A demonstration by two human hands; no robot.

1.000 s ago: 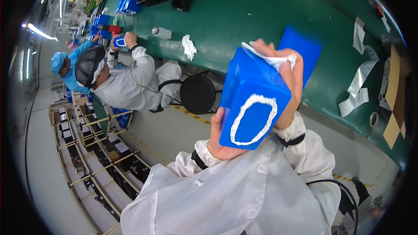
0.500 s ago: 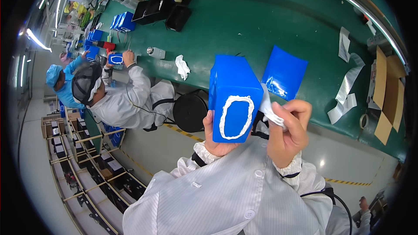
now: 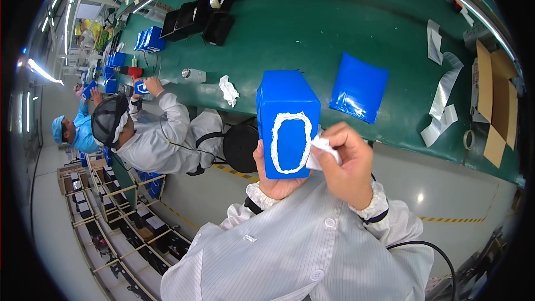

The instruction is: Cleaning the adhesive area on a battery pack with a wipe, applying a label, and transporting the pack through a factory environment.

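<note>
My left hand (image 3: 277, 186) grips a blue block-shaped pack (image 3: 290, 96) from below and its left side, holding it up over the table's near edge. On the end of the pack facing me, a thick white bead (image 3: 274, 147) forms a closed oval ring. Pinched in my right hand (image 3: 351, 168) is a crumpled white tissue (image 3: 324, 155), its tip at the right edge of the ring. A flat blue sheet (image 3: 359, 90) with a glossy surface lies on the table behind my right hand.
The green table (image 3: 312, 22) bears black bins (image 3: 195, 15), a small metal-topped bottle (image 3: 193, 74), another crumpled tissue (image 3: 228, 90), silvery strips (image 3: 444, 100) and an open cardboard box (image 3: 496, 103). Left of me a person (image 3: 153, 125) works beside a black stool (image 3: 242, 145). Slotted shelving (image 3: 111, 217) stands behind.
My right hand has moved left and brought the tissue from beside the pack to the ring's right edge. The pack has shifted slightly left in my left hand.
</note>
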